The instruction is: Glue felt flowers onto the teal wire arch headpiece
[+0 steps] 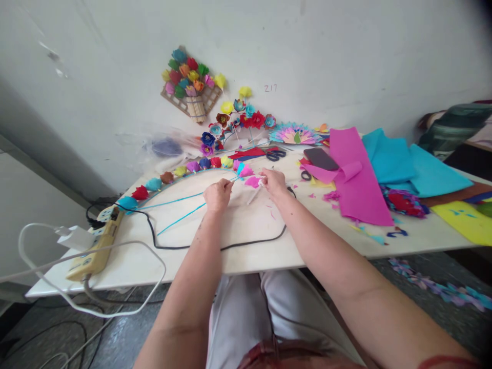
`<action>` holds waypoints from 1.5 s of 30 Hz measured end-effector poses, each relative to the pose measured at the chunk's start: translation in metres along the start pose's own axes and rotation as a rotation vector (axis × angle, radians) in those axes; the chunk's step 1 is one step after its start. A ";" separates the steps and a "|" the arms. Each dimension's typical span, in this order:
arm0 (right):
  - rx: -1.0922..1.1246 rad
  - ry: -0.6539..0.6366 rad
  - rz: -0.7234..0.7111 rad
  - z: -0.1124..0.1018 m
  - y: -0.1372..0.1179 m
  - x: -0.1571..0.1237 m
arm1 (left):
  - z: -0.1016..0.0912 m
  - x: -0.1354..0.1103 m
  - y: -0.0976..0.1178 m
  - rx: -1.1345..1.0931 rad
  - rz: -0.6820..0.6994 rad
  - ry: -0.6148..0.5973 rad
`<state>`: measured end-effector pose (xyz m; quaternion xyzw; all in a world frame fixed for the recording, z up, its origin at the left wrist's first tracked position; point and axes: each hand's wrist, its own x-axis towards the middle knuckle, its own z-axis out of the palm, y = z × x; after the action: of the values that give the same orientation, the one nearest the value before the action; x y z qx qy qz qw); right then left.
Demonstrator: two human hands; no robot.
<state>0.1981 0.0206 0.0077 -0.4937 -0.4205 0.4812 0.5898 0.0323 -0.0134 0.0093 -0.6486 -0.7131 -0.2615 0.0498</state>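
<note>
My left hand [217, 195] is closed around a light-blue cord [177, 199], with one end trailing onto the table. Just beyond its fingers, at the cord's tip, sits a pink and turquoise flower [244, 170]. Along the cord's far curve runs a row of several coloured flowers [192, 166]. My right hand [272, 183] pinches at the edge of a bright pink petal [252, 182], a short way right of the flower. A pale translucent stick [252, 196] lies below that petal. Something small and whitish shows at my right fingertips, too blurred to name.
A power strip [96, 248] with a white charger [76, 237] stands at the left; a black cable [253, 241] crosses the table in front. Scissors [275, 154], a phone [321, 159], a pink sheet [357, 179] and turquoise sheets [395, 159] lie toward the right. Finished flowers [238, 120] stand against the wall.
</note>
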 end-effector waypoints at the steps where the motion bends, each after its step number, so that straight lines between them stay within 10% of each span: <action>1: 0.002 0.042 -0.031 0.000 0.001 0.001 | 0.000 0.000 -0.001 0.000 0.001 -0.005; 45: -1.031 0.136 -0.718 -0.017 -0.001 0.007 | 0.002 0.002 -0.007 0.020 0.035 -0.094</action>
<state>0.2164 0.0240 0.0059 -0.5719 -0.6995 -0.0436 0.4262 0.0260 -0.0110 0.0063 -0.6722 -0.7056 -0.2227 0.0272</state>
